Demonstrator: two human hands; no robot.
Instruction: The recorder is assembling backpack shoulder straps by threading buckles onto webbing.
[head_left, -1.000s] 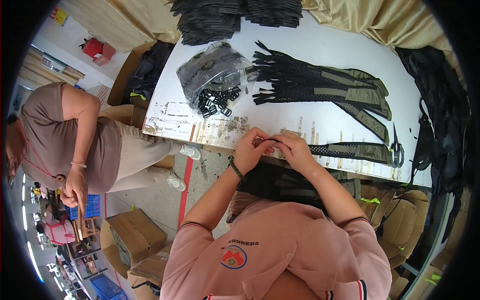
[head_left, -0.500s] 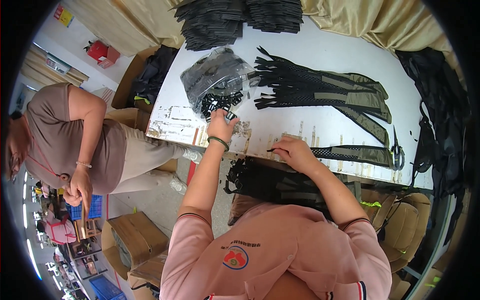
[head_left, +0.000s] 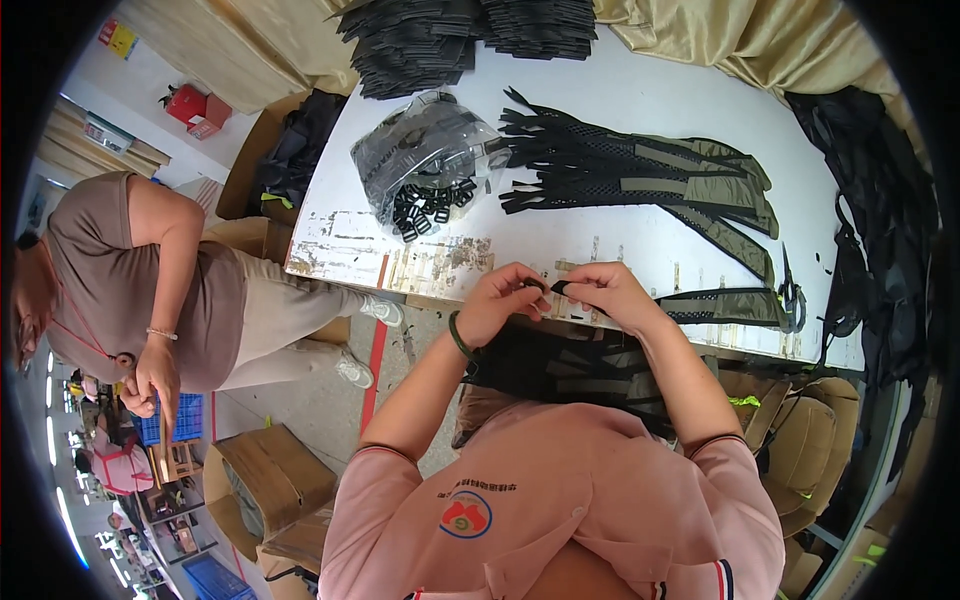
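At the table's near edge my left hand (head_left: 500,303) pinches a small dark buckle (head_left: 537,285), mostly covered by my fingers. Close beside it my right hand (head_left: 612,295) is closed on the tip of a black strap (head_left: 560,287). The strap belongs, it seems, to the black mesh and olive fabric strip (head_left: 735,306) lying to the right, partly under my right hand. Beyond my left hand, loose black slider buckles (head_left: 425,212) spill from a clear plastic bag (head_left: 415,145).
Several mesh and olive strips (head_left: 650,180) lie fanned out on the white table (head_left: 340,190). Stacks of black pieces (head_left: 410,50) stand at the back. Scissors (head_left: 792,305) rest at the right. A person in brown (head_left: 150,270) stands at the left. Black fabric (head_left: 560,370) hangs below the edge.
My left hand has come back from the buckle pile with a buckle and now meets my right hand. The right hand has stayed near the edge with the strap tip.
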